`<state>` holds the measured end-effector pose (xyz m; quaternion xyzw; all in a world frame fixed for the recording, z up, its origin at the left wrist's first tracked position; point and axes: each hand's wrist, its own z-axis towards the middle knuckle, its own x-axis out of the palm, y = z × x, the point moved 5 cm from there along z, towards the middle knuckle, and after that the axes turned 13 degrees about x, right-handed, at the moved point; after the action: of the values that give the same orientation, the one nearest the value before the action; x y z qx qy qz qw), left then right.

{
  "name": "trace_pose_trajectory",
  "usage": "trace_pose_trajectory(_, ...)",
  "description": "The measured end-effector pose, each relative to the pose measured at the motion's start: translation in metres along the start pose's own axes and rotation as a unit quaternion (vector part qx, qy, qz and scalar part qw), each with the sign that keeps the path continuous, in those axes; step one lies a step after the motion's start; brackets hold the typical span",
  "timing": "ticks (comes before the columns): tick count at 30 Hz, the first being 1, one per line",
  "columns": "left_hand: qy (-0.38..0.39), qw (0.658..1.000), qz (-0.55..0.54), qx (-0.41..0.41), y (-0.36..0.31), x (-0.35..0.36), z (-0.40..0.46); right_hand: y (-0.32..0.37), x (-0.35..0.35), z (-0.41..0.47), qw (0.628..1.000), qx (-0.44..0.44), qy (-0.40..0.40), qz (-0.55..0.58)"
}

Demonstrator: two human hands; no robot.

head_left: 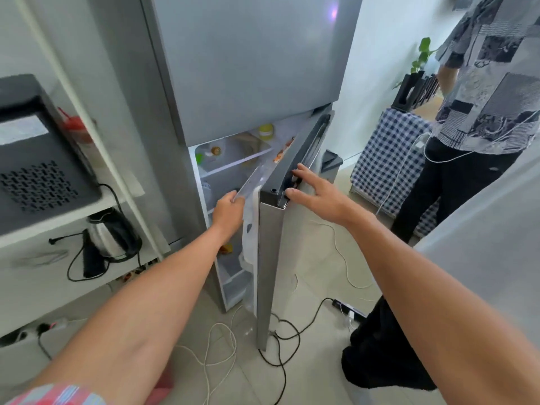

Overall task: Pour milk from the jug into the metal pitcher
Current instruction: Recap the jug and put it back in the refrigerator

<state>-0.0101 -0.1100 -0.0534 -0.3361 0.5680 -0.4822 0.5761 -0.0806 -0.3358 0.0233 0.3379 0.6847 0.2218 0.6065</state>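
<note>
The fridge's lower door [270,258] stands partly open. A white milk jug [249,232] sits in the door's inner rack, mostly hidden by the door edge. My left hand [229,213] reaches inside the door and is closed around the top of the jug, just under the clear rack rail [251,179]. My right hand [314,190] rests on the dark handle [287,171] at the top of the door, fingertips hooked over it. No metal pitcher is in view.
Left, white shelving holds a microwave [38,159] and an electric kettle [112,233]. Cables [280,337] and a power strip [347,309] lie on the floor by the door. Another person [479,112] stands at the right beside a checked-cloth table [385,159].
</note>
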Motion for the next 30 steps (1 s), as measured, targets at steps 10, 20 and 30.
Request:
trace_pose_trajectory(10,-0.172,0.983,-0.029,-0.061,0.010,-0.054,0.010,0.044,0.034,0.079,0.982,-0.073,-0.138,-0.108)
trace_pose_trajectory(20,-0.263,0.963,-0.041,-0.036,-0.001,-0.064,-0.001,0.065,0.069,0.130,0.968,-0.129,-0.174,-0.123)
trace_pose_trajectory(30,-0.258,0.963,0.065,-0.041,-0.018,-0.072,0.023,0.073,0.078,0.149,0.961,-0.166,-0.107,-0.194)
